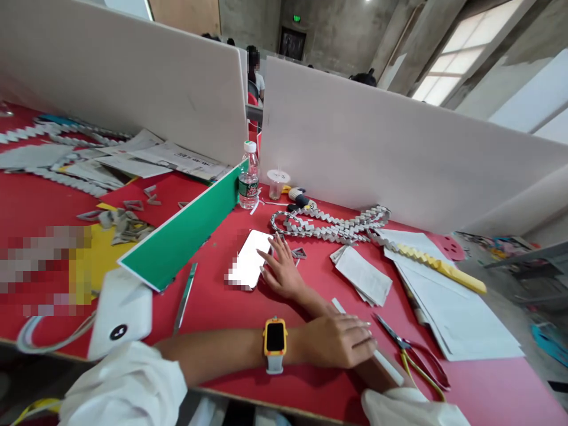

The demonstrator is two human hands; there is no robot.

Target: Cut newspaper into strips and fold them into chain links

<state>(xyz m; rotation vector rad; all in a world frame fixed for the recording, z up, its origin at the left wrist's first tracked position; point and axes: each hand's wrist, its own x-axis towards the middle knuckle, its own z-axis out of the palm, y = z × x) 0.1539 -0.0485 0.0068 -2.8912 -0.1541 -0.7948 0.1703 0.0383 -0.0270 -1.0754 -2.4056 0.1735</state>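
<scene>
My right hand reaches across the red table with its fingers spread, the fingertips at the right edge of a bright white phone-like rectangle lying flat. Over my right forearm lies my left hand, its fingers stretched out and holding nothing that I can see. An orange-framed watch sits on my left wrist. Partly under the right forearm is a white strip. Pliers with red and yellow handles lie just right of my left hand. A folded paper stack rests beyond my forearm.
Folded-paper chains lie near the white partition. A water bottle and lidded cup stand by a green divider board. White sheets lie right; a utility knife and white device lie left.
</scene>
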